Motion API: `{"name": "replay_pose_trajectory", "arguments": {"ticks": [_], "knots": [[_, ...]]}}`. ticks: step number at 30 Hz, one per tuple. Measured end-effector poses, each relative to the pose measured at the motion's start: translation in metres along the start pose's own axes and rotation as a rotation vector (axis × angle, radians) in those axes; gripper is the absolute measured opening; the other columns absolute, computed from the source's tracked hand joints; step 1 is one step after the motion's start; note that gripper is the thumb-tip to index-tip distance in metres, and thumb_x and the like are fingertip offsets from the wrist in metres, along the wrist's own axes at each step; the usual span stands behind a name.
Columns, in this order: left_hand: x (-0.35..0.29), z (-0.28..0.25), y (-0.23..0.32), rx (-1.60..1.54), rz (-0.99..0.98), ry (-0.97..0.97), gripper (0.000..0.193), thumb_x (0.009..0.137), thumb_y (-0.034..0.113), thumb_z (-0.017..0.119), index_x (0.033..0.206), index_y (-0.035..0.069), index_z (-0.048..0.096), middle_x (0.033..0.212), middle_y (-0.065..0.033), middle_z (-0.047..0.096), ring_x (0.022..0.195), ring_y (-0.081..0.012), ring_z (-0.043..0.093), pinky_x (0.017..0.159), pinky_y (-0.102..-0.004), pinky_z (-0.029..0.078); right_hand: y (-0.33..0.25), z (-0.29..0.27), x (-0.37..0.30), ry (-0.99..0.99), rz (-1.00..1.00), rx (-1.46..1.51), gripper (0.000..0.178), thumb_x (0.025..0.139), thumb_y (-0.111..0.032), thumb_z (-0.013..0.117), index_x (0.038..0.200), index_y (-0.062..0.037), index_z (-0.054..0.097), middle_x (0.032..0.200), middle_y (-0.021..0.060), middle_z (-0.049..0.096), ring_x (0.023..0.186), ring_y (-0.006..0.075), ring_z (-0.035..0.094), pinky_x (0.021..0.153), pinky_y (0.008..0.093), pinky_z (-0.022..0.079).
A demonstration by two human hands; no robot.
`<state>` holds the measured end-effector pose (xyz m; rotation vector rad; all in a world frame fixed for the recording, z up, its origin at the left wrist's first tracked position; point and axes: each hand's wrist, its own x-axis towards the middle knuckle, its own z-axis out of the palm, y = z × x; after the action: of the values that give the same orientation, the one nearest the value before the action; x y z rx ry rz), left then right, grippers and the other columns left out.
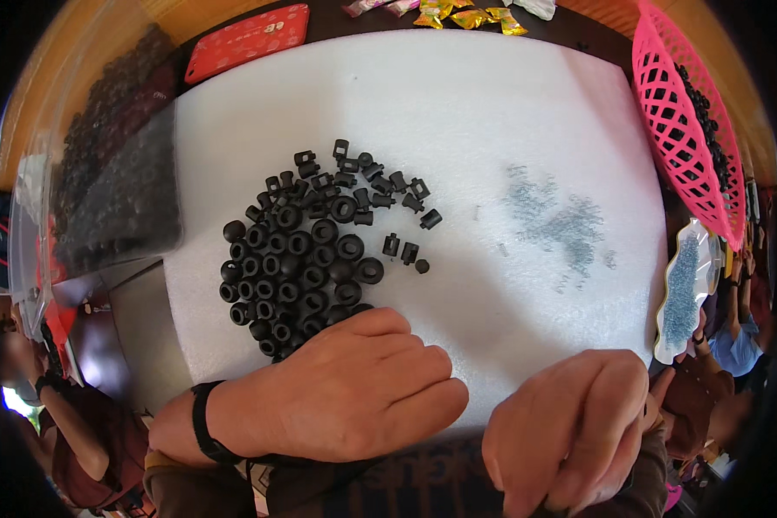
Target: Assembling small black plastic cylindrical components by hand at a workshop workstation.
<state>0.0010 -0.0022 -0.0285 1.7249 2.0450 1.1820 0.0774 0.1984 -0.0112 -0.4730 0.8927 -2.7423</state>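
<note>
Where black ring-shaped caps (306, 259) heap on white foam (492, 112), left hand (345, 393) curled loosely beside them, right hand (570, 432) fisted, contents unclear.

Left hand (354, 388) lies palm down at the near edge, fingers curled loosely together and pointing right, forearm coming in from lower left, black band on the wrist. Right hand (578, 427) sits near right, fingers bent downward into a loose fist, knuckles up; whether it holds anything can't be told.

parts pile (311, 250) on foam sheet (457, 104), ctr-left | springs (557, 220) on sheet, right of pile | basket (682, 112) far right | bag (112, 190) left of sheet | left hand (354, 388) near edge, before pile | right hand (570, 432) right of it
</note>
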Motion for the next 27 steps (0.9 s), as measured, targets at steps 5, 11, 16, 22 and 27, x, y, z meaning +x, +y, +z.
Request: {"name": "replay_pose_trajectory", "arguments": {"ticks": [5, 11, 16, 22, 27], "knots": [[0.0, -0.007, 0.004, -0.151, -0.023, 0.127, 0.019, 0.071, 0.008, 0.073, 0.087, 0.003, 0.064, 0.076, -0.0058, 0.061, 0.063, -0.0194, 0.057, 0.058, -0.0316, 0.044, -0.002, -0.011, 0.0, 0.322, 0.162, 0.043, 0.016, 0.078, 0.001, 0.067, 0.092, -0.004, 0.059, 0.092, 0.0247, 0.061, 0.08, 0.0249, 0.061, 0.074, 0.0356, 0.051], [-0.002, 0.015, 0.04, -1.084, -0.014, 0.182, 0.025, 0.081, 0.01, 0.064, 0.103, -0.002, 0.062, 0.09, -0.0124, 0.06, 0.076, -0.0258, 0.058, 0.066, -0.0331, 0.046, 0.01, -0.02, 0.01, 0.569, 0.157, 0.034, 0.014, 0.084, -0.015, 0.061, 0.092, -0.0042, 0.058, 0.085, 0.0203, 0.062, 0.067, 0.0204, 0.059, 0.065, 0.0334, 0.048], [-0.001, 0.015, 0.039, -1.275, 0.231, 0.239, 0.026, 0.088, 0.009, 0.057, 0.11, -0.006, 0.06, 0.096, -0.0162, 0.059, 0.081, -0.0286, 0.059, 0.07, -0.0324, 0.048, 0.009, -0.016, 0.008, 0.579, 0.158, 0.005, 0.013, 0.084, -0.016, 0.061, 0.089, -0.0046, 0.058, 0.083, 0.0187, 0.062, 0.063, 0.0192, 0.059, 0.064, 0.0335, 0.047], [-0.005, 0.024, 0.055, -1.591, 0.074, 0.337, 0.023, 0.086, 0.01, 0.062, 0.103, -0.006, 0.063, 0.09, -0.0135, 0.061, 0.077, -0.0249, 0.06, 0.064, -0.0305, 0.048, 0.009, -0.015, 0.008, 0.554, 0.18, -0.026, 0.013, 0.083, -0.016, 0.061, 0.089, -0.0047, 0.058, 0.082, 0.0186, 0.061, 0.063, 0.0207, 0.059, 0.064, 0.0336, 0.048], [-0.008, 0.006, 0.039, -1.338, -0.049, 0.284, 0.023, 0.084, 0.012, 0.064, 0.102, -0.002, 0.065, 0.089, -0.0117, 0.063, 0.076, -0.0227, 0.06, 0.066, -0.0306, 0.047, 0.01, -0.018, 0.01, 0.523, 0.209, -0.034, 0.015, 0.083, -0.016, 0.061, 0.09, -0.0039, 0.057, 0.081, 0.0178, 0.061, 0.066, 0.0218, 0.059, 0.064, 0.0329, 0.048]]}}
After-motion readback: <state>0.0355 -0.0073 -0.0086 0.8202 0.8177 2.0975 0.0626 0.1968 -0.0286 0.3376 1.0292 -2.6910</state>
